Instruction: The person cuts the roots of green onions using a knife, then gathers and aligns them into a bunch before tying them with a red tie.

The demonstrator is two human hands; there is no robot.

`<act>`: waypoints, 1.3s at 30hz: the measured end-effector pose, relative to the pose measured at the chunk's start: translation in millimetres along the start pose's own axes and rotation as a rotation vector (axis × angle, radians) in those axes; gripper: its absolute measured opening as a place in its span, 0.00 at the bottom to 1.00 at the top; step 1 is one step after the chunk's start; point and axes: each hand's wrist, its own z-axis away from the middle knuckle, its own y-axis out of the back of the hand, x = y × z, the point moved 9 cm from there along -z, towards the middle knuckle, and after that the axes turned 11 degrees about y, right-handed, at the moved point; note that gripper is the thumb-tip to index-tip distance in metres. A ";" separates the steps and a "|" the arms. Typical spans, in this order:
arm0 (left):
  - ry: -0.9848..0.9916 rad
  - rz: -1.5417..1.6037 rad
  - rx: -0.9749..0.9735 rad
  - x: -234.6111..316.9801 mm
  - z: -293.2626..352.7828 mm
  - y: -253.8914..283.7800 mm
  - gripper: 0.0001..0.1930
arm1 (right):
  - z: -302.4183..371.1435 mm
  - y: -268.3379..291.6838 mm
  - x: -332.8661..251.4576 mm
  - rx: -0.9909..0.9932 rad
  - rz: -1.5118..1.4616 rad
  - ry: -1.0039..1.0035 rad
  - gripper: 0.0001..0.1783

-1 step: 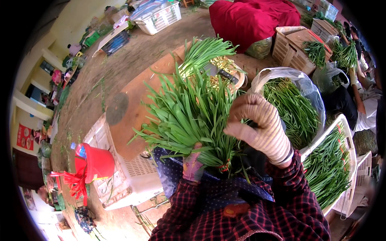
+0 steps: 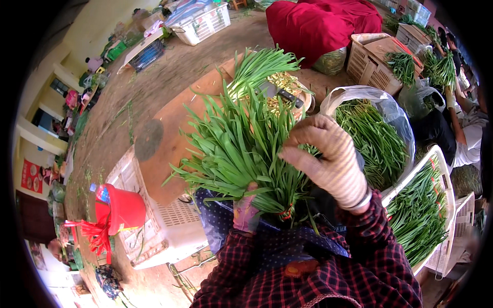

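Observation:
Upright over my lap stands a bunch of chives (image 2: 241, 149), long flat green leaves fanning up and outward, with a red tie around its lower end. My left hand (image 2: 246, 209), in a pinkish glove, is closed around the bunch's left side, its fingers mostly hidden by leaves. Just right of the leaves is my right hand (image 2: 328, 159) in a striped, soiled glove. Its fingers curl with the thumb held apart, and I see nothing between them. Beyond the bunch, more chives (image 2: 264, 66) lie by a knife (image 2: 290, 97) on a round container of yellowish trimmings (image 2: 282, 81).
A brown board (image 2: 174, 123) tops a white crate (image 2: 179, 220) beside a red bucket (image 2: 123, 208) with red strips. At right are a clear bag of greens (image 2: 370, 138) and a white crate (image 2: 452, 205) of tied bunches. A person (image 2: 467, 128) sits far right.
My right hand has shifted slightly left and up, nearer the leaves. The left hand and the bunch stay where they were.

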 end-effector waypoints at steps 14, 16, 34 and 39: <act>-0.078 -0.174 -0.007 -2.5 0.0 -6.1 0.19 | -2.7 -61.2 40.7 -0.202 0.468 0.096 0.25; -0.101 -0.282 -0.001 1.8 1.0 -10.4 0.19 | 2.0 -56.5 42.9 -0.165 0.444 0.067 0.23; 0.088 0.168 -0.047 -35.1 -19.3 17.9 0.23 | -15.7 -37.7 -9.7 -0.422 -0.303 0.257 0.14; 0.087 0.186 -0.055 -9.8 2.9 -25.9 0.22 | -35.0 -37.0 -23.9 -0.157 0.159 0.317 0.10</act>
